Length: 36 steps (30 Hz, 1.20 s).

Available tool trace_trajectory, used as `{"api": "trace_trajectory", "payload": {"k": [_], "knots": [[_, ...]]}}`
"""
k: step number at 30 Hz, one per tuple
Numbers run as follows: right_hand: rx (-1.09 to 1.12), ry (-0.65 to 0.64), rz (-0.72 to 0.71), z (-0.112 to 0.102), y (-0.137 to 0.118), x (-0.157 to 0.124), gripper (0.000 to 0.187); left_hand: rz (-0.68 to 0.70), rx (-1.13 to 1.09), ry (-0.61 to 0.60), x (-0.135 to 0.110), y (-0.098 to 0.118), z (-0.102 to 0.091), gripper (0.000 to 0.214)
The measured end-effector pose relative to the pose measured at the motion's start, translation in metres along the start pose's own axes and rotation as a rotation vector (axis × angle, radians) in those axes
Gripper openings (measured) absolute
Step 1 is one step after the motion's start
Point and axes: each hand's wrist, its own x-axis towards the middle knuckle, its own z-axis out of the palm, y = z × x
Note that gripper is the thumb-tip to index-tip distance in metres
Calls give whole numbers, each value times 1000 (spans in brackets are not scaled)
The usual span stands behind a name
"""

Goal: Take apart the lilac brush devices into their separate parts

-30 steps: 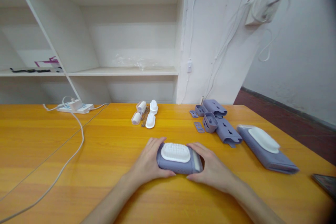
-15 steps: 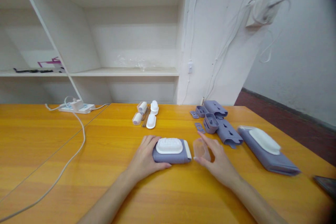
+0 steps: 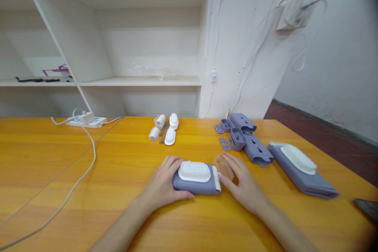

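Observation:
My left hand (image 3: 167,181) is wrapped round the left end of a purple-grey plastic case (image 3: 196,187), which lies on the table. On the case's top sits a white oval brush head (image 3: 195,171) with its bristles up, and a white strip runs along its right end. My right hand (image 3: 240,183) holds a clear plastic cap (image 3: 223,166) between thumb and fingers, close beside that white end. Whether the cap touches the case I cannot tell.
Farther back lie white brush heads (image 3: 170,136), small clear-capped rollers (image 3: 154,134) and springs (image 3: 164,130). Purple-grey housings (image 3: 255,148) and slotted plates (image 3: 225,144) are at the back right. A second case (image 3: 299,169) lies right. A power strip (image 3: 96,122) trails a cable on the left.
The case has shifted slightly right and toward me with my left hand. My right hand has tilted the clear cap and brought it closer to the case's white end.

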Motion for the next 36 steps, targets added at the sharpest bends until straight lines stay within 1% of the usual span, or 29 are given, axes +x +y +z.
{"api": "trace_trajectory", "payload": {"k": [2,4,7,11,15,21,24,28,31,36], "knots": [[-65,10,-122,-4,-6,-1,62,5,-8,16,0,0,0,76],[-105,-16,-235,-7,-14,-3,72,17,-22,40,0,0,0,75],[-129,-71,-306,-9,-25,-4,76,54,-50,70,-1,0,1,72],[-171,-117,-318,-11,-34,-4,73,66,-41,108,-1,2,0,71],[-212,-119,-305,-11,-41,-3,70,90,12,108,0,2,-4,69],[-291,-105,-248,-6,-52,-4,70,242,202,135,-6,-2,-11,70],[-348,-110,-239,-6,-56,-1,71,266,243,146,-10,-3,-13,70],[-389,-117,-266,-9,-61,2,63,266,244,148,-10,-2,-14,70],[-366,-118,-269,-12,-61,2,59,263,219,145,-10,-2,-13,71],[-274,-86,-296,-17,-57,3,64,266,158,174,-11,-1,-13,74]]}}
